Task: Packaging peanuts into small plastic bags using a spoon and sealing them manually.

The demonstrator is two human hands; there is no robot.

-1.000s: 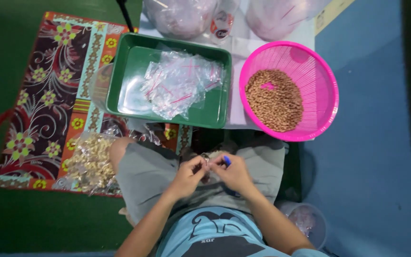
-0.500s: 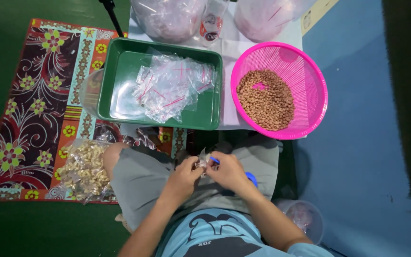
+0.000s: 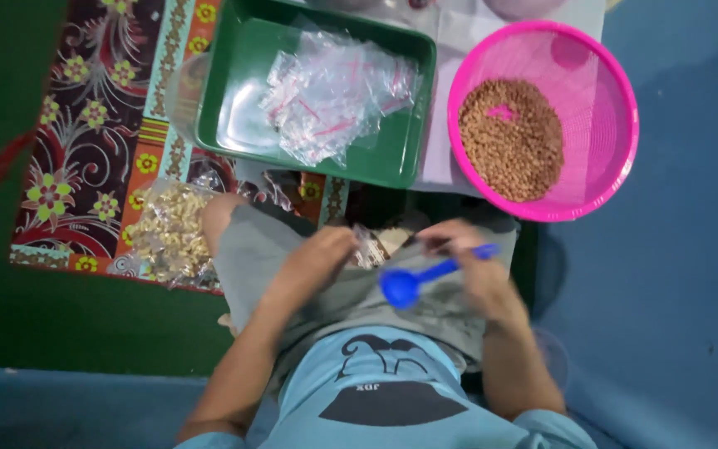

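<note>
My left hand point(image 3: 317, 262) pinches a small clear plastic bag point(image 3: 373, 247) with brown grains in it, held over my lap. My right hand point(image 3: 475, 270) grips the other side of the bag and also holds a blue plastic spoon point(image 3: 425, 274), its bowl pointing left and down. Both hands are blurred by motion. A pink round basket point(image 3: 600, 75) with brown grains point(image 3: 513, 137) stands ahead to the right. A green tray point(image 3: 234, 100) with a heap of empty clear zip bags point(image 3: 334, 91) stands ahead in the middle.
A pile of filled small bags point(image 3: 168, 233) lies on the patterned mat point(image 3: 93, 150) by my left knee. A white sheet point(image 3: 467, 25) lies under the tray and basket. Blue floor point(image 3: 691, 274) stretches to the right, dark green floor point(image 3: 10, 316) to the left.
The view has shifted closer and down. The blue spoon has swung out from behind my right hand and now shows below the bag. Both hands stay together over the lap.
</note>
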